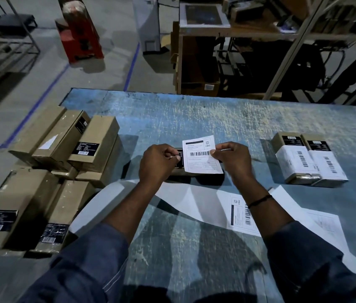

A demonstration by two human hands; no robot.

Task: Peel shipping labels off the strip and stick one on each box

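A white shipping label (201, 158) with a barcode is stretched between both hands over a brown box (194, 176) lying on the blue table, mostly hidden beneath it. My left hand (158, 165) pinches the label's left edge at the box's dark end. My right hand (231, 158) pinches its right edge. The white label strip (196, 206) runs across the table under my forearms, with another label (241, 213) still on it. Two boxes (310, 158) wearing white labels lie at the right. Several bare brown boxes (63, 145) are piled at the left.
The scratched blue table (216, 119) stretches back to its far edge. Behind it stand a wooden shelf unit (196, 62), a metal rack (304, 40) and a red machine (78, 31) on the grey floor. More brown boxes (19, 204) sit at the table's near left.
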